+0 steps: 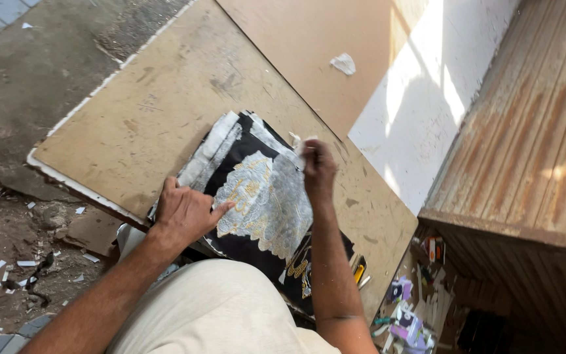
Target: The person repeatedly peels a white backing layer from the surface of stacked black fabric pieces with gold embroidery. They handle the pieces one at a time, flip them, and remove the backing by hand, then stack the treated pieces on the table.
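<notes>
The left hand (188, 213) lies flat with fingers spread on the black ornamented sheet (260, 196), probably to keep it steady on the worktop (145, 111); at 2 o'clock, the right hand (318, 167) pinches a white film (299, 145), probably peeling it

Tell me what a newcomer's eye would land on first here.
A black sheet with a silver and gold ornament lies mid-frame on a worn brown board. The left hand presses flat on it, while the right hand pinches a white scrap at its upper edge.
</notes>
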{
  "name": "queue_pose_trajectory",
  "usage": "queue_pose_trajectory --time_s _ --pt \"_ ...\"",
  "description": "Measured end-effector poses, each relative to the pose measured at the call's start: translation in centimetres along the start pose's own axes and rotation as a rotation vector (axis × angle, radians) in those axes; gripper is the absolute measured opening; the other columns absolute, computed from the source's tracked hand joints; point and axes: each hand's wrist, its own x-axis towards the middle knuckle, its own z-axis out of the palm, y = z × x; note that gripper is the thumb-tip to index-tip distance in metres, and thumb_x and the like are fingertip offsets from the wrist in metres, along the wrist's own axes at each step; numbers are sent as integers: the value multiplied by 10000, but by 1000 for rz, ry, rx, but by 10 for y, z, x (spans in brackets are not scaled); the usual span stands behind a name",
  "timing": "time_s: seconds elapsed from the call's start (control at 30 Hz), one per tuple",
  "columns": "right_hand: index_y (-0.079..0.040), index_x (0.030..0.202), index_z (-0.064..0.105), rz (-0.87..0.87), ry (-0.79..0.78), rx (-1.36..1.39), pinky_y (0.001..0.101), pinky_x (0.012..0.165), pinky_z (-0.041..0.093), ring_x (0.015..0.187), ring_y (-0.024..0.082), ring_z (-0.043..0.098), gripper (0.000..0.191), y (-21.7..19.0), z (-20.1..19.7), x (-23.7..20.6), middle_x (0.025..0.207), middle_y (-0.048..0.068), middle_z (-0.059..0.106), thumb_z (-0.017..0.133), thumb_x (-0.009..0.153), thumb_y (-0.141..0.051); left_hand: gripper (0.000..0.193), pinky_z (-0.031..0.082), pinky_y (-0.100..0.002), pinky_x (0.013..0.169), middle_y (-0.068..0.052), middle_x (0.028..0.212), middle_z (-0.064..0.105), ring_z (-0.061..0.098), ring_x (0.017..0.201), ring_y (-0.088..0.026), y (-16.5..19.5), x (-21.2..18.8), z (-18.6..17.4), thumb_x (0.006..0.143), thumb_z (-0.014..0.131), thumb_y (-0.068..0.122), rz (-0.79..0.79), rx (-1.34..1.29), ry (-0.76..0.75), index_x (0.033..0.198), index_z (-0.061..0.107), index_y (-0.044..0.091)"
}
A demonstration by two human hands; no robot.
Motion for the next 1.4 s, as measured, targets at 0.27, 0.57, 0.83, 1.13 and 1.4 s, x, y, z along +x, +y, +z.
queue_pose_trajectory --time_s 0.27,0.57,0.83,1.13,1.4 --pt "-142 1198 663 -200 -229 -337 383 688 591 837 218 706 410 -35 48 -23 1019 81 749 790 836 -287 1092 170 -482 1214 -224 1630 231 269 1520 -318 54 76 27 858 595 673 114 234 363 1574 145 -18" --pt "-139 1008 618 -18 -81 -256 294 515 514 672 121 608 147 -30 55 -22 896 38 706 641 1027 -284 1225 -99 -546 1234 -164 1680 -81 -47 1564 -242 41 94 72 818 479 767 85 -139 280 1529 -180 17" --pt "-102 1033 620 116 123 -23 338 587 548 751 188 653 117 19 -21 12 931 112 704 638 1033 -217 1094 -155 -617 1183 -172 1684 -120 -130 1555 -270 51 86 52 910 439 742 131 -20 337 1595 -26 27" --pt "-200 1127 664 -178 -455 -363 355 675 593 827 186 717 334 -19 -5 -10 989 20 737 726 862 -393 1050 -147 -523 1216 -195 1707 1 -58 1574 -277 68 105 33 909 445 699 203 251 192 1614 103 0" --pt "-139 854 622 -202 -512 -582 315 551 574 602 132 590 343 29 -5 -29 759 12 634 610 1039 -428 1114 -135 -535 1223 -174 1695 54 -15 1571 -249 67 108 36 862 389 806 190 140 186 1600 131 12"
